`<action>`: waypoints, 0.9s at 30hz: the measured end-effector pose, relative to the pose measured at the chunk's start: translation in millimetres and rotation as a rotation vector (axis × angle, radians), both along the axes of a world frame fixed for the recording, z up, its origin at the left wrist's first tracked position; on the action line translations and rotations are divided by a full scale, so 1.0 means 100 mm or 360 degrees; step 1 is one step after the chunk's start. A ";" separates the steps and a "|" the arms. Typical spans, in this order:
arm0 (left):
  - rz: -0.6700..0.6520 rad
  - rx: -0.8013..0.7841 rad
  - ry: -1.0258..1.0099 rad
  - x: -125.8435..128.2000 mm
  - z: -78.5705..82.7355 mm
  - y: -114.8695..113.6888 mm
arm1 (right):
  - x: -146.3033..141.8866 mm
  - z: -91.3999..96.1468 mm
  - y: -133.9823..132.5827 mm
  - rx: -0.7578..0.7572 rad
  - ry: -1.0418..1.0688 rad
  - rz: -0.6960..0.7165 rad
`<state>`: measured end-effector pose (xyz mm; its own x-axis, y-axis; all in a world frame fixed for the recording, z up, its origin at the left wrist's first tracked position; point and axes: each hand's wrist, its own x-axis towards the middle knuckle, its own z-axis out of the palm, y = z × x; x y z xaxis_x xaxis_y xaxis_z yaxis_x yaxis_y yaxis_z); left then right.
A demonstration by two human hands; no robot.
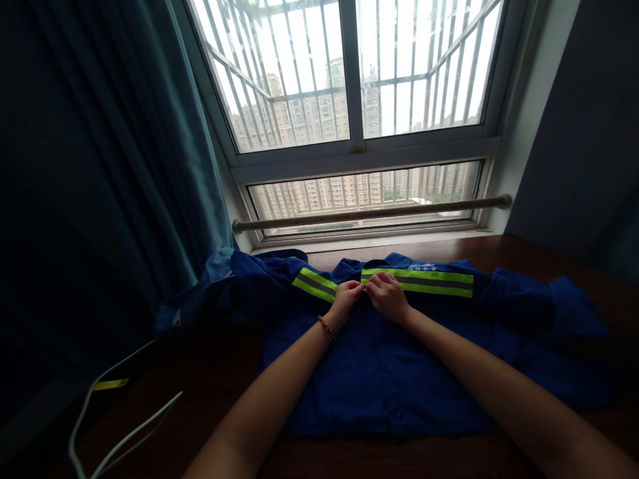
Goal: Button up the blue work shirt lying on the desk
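Fingers in close: your left hand [348, 298] and right hand [388, 296] pinch the blue jacket [399, 372]!
Both sets of fingertips are closed on its front, almost meeting between the green reflective bands [439, 283]; it lies spread on the wooden surface [479, 247], white cable [134, 431] at left, window [299, 86] beyond.

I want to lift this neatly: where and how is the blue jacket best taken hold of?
Probably by both shoulders, reaching from the hem side, since the blue jacket lies spread front up, collar end toward the window, sleeves out sideways; the body should then hang straight. The left hand and right hand are at its middle front.
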<state>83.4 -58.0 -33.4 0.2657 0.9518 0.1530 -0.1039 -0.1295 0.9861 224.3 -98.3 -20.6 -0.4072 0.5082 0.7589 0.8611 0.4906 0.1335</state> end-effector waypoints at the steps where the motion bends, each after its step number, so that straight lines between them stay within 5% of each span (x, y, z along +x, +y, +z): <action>1: 0.0015 0.0014 0.0011 0.00 0.00 -0.01 | 0.00 0.01 0.00 -0.0022 0.0025 0.0007; 9: 0.0098 0.0132 0.0103 0.04 0.04 -0.08 | 0.07 0.03 0.09 -0.0242 0.0175 0.0058; 16: 0.0063 0.0128 0.0080 0.03 0.02 -0.02 | 0.01 -0.03 0.02 -0.0119 -0.0049 0.0082; 27: 0.0014 0.0443 0.0190 0.04 0.07 -0.09 | 0.04 0.00 0.07 -0.0169 0.0142 -0.0127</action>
